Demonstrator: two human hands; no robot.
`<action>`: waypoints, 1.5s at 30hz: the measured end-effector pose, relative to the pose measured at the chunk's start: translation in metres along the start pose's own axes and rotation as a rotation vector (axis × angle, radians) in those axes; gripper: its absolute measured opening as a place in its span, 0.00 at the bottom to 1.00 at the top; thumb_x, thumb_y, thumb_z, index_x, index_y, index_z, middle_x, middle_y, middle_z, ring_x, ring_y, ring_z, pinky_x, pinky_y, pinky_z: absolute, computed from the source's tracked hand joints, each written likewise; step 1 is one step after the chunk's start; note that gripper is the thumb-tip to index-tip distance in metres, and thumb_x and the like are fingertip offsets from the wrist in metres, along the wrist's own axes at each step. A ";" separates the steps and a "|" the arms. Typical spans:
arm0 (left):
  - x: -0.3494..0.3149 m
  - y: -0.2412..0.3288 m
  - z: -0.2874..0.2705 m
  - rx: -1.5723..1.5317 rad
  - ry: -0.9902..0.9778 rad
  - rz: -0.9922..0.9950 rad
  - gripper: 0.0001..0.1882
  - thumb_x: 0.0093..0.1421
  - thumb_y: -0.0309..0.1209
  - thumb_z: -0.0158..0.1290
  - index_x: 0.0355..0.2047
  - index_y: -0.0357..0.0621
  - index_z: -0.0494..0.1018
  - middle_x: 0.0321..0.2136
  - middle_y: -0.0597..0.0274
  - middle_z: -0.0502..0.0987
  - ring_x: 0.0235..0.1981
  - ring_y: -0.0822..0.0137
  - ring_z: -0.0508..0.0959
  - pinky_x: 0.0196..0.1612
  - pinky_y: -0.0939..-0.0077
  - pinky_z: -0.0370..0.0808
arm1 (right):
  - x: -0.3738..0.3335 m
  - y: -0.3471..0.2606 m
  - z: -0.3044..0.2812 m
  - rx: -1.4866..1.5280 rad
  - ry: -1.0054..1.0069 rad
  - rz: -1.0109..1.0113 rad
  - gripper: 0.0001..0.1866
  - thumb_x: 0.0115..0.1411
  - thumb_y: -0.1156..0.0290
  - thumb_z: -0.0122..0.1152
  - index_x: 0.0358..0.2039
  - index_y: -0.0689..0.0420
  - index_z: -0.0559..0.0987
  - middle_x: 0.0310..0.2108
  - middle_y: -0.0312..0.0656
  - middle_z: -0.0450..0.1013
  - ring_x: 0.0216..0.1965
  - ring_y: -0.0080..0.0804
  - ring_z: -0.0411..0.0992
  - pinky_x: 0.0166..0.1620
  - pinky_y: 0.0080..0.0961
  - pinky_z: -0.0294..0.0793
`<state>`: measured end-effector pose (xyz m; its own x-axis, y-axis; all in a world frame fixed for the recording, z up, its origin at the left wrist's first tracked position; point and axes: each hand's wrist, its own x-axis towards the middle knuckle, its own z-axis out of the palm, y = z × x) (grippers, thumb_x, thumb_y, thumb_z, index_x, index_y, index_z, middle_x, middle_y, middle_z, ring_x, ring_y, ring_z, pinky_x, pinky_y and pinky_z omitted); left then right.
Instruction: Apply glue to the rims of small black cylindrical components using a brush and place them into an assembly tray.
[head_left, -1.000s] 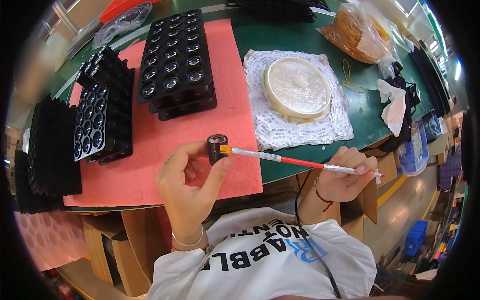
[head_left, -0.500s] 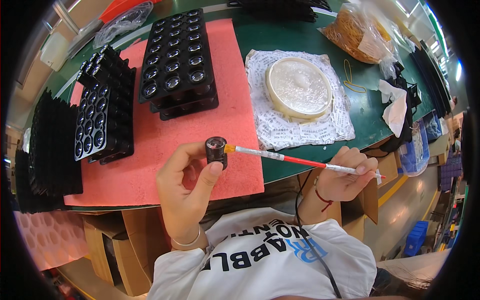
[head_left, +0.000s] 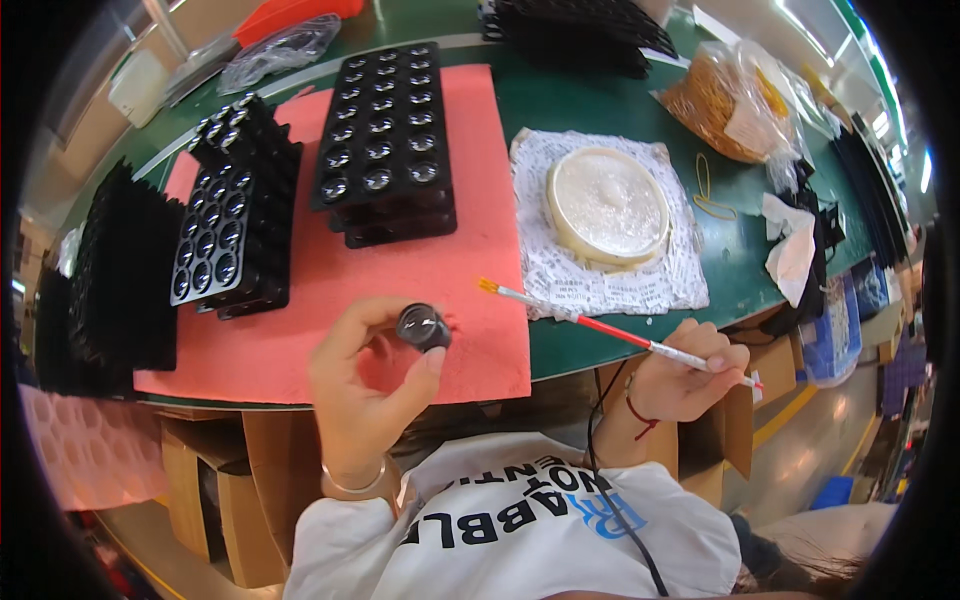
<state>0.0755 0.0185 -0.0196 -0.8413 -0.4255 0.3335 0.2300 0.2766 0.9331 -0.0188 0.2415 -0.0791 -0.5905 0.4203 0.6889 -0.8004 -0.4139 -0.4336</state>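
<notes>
Between the thumb and fingers of my left hand (head_left: 365, 385) is a small black lens barrel (head_left: 423, 328), its glassy round end turned up. My right hand (head_left: 690, 370) grips a thin paintbrush (head_left: 610, 330) with a red and white handle near its rear end. The brush's yellowish tip points left and stands a little apart from the barrel. Beyond the brush, a round shallow dish (head_left: 608, 205) of clear, shiny substance rests on a white printed cloth or sheet (head_left: 540, 170).
Stacked black trays of lens parts (head_left: 385, 150) and a smaller tray stack (head_left: 215, 230) stand on a pink foam mat (head_left: 480, 330). Black stacked trays (head_left: 125, 280) line the left. A bag of rubber bands (head_left: 715, 110), a loose band (head_left: 708, 190) and crumpled tissue (head_left: 790, 245) lie right on the green table (head_left: 560, 350).
The brush tip has come away from the barrel's side and lifted up and right. My left hand has tilted the barrel and lowered it slightly. The whole view has shifted a little.
</notes>
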 end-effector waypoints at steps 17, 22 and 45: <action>0.147 0.006 -0.158 0.888 0.154 0.040 0.21 0.45 0.37 0.59 0.33 0.31 0.72 0.22 0.64 0.73 0.22 0.78 0.68 0.30 0.85 0.67 | 0.001 -0.003 0.003 0.049 0.072 0.017 0.15 0.62 0.59 0.37 0.22 0.53 0.60 0.12 0.31 0.54 0.15 0.18 0.50 0.21 0.18 0.47; 0.154 -0.002 -0.154 0.954 0.109 0.117 0.18 0.46 0.35 0.59 0.31 0.32 0.71 0.21 0.66 0.70 0.23 0.78 0.67 0.30 0.83 0.66 | 0.000 -0.004 0.002 0.032 0.071 0.031 0.15 0.62 0.59 0.36 0.22 0.53 0.60 0.13 0.31 0.54 0.15 0.18 0.51 0.21 0.18 0.47; 0.164 0.019 -0.152 1.082 -0.001 -0.085 0.20 0.41 0.38 0.58 0.26 0.31 0.72 0.19 0.58 0.73 0.24 0.68 0.74 0.31 0.78 0.68 | 0.001 -0.006 0.002 0.058 0.069 0.052 0.17 0.63 0.58 0.37 0.21 0.54 0.59 0.13 0.32 0.53 0.15 0.18 0.50 0.22 0.17 0.48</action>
<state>0.0163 -0.1765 0.0735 -0.8348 -0.4786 0.2722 -0.3822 0.8596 0.3392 -0.0149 0.2429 -0.0749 -0.6384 0.4507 0.6239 -0.7623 -0.4821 -0.4318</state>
